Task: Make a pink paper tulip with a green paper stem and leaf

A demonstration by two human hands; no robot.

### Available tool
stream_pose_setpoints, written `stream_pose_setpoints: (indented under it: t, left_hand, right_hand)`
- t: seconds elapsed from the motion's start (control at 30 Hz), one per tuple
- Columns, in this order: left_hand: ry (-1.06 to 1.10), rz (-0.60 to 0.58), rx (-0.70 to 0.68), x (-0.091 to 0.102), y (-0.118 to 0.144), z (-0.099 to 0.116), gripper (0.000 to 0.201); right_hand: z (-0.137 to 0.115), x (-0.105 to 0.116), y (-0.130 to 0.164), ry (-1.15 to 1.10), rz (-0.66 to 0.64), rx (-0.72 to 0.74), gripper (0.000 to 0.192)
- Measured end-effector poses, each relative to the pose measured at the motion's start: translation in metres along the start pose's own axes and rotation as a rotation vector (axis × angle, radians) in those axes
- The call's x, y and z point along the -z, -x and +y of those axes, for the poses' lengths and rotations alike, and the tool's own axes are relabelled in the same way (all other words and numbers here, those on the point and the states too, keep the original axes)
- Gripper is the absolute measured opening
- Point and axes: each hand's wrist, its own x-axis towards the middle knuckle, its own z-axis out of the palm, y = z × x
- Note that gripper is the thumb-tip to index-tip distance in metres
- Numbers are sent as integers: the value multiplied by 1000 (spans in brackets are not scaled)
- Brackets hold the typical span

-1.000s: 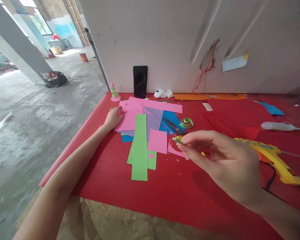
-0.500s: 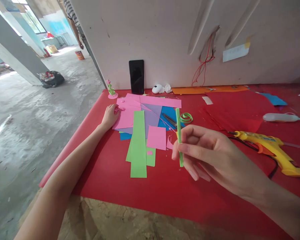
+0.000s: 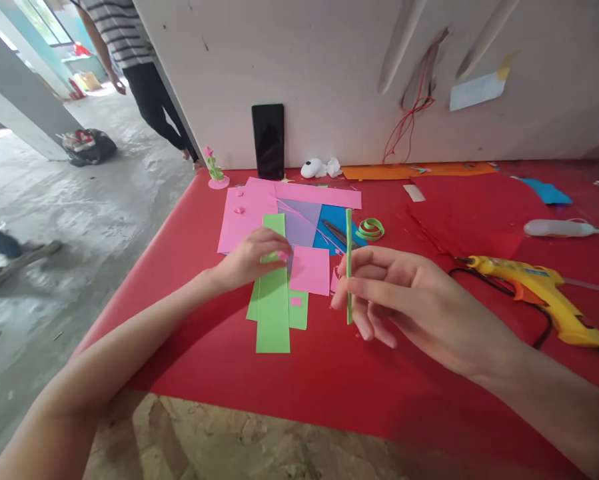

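Note:
Between the thumb and fingers of my right hand (image 3: 394,287) a narrow green paper stick (image 3: 349,267) stands upright. My left hand (image 3: 254,257) is over a green paper strip (image 3: 273,320), its fingertips pinching a small pink paper piece (image 3: 282,255). To the right of that piece lies a pink paper square (image 3: 310,272). Behind, two small pink bits rest on a pink sheet (image 3: 246,223), beside a purple sheet (image 3: 302,223) and a blue sheet (image 3: 336,217). Scissors (image 3: 333,231), partly hidden by the right hand and stick, lie near a green paper coil (image 3: 370,229).
A yellow glue gun (image 3: 539,293) with a black cord lies at right, near a white bottle (image 3: 562,229). A black phone (image 3: 268,141) leans on the back panel, a small paper flower (image 3: 215,170) at its left. A person (image 3: 129,60) stands on the floor beyond.
My left hand has moved right and nearer from the pink sheet, carrying a small pink piece. The green stick has shifted slightly left in my right hand. The person beyond has come further into view.

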Motion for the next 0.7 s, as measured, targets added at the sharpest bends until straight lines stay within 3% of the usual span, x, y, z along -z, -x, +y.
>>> stream_pose_setpoints:
  t: [0.17,0.57,0.7]
  left_hand:
    - [54,-128,-126,-17,15,16,20]
    - [155,-197,73,-13,12,13,58]
    - [170,-206,86,-12,11,16,59]
  right_hand:
    - [4,1,-8,12,16,-10,17]
    - [14,10,-20,149,85,7,17]
    - [16,11,-22,143,125,12,19]
